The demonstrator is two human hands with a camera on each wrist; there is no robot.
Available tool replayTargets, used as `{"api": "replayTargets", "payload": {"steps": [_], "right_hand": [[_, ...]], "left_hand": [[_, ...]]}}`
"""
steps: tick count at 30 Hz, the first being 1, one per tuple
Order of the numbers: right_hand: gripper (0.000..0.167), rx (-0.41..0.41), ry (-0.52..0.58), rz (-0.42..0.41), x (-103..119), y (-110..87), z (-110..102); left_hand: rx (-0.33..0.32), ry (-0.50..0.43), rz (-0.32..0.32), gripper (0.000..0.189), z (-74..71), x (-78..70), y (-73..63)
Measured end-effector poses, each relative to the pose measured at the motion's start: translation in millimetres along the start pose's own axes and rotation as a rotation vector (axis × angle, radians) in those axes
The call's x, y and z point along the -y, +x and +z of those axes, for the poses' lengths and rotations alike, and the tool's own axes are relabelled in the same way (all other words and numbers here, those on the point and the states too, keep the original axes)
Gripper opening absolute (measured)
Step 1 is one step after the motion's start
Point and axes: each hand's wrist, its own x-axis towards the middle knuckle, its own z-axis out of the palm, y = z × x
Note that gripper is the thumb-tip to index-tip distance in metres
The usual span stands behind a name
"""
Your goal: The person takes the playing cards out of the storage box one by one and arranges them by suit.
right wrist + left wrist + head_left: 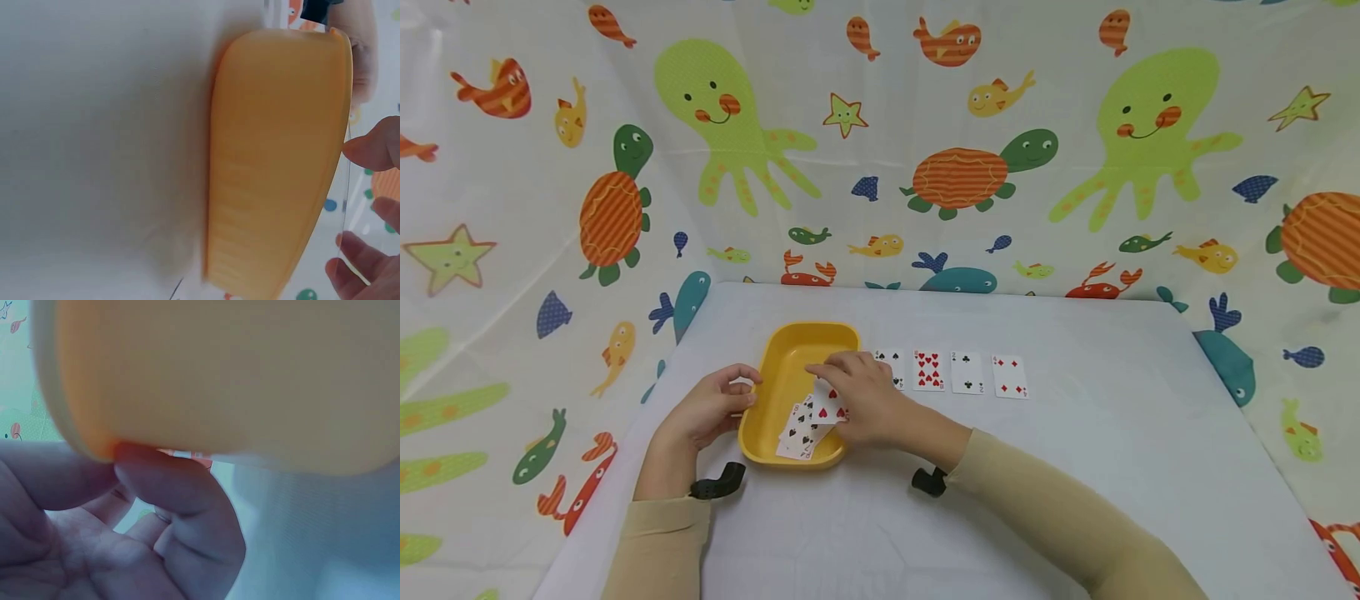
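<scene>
Tabletop [1135,433], room rightward, left fingers [187,484] pinch tray rim [793,464], right fingers [832,374] hold card [831,407]

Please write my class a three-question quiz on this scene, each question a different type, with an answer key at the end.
1. Multiple choice: Which suit is on the rightmost card of the row?
A) spades
B) clubs
C) diamonds

2. True or false: The left hand holds the yellow tray at its edge.

3. Fill in the blank: The held card at the right hand shows the suit of ____.

Key: 1. C; 2. true; 3. hearts.
</scene>
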Motion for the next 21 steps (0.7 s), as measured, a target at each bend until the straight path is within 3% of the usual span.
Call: {"api": "replayTargets", "payload": {"steps": [21], "right_hand": [[0.087,-0.037,0.03,0.037,-31,-38.8,-11]], "left_hand": [[-0.002,0.012,-0.002,0.036,0.2,0.1,0.2]]}}
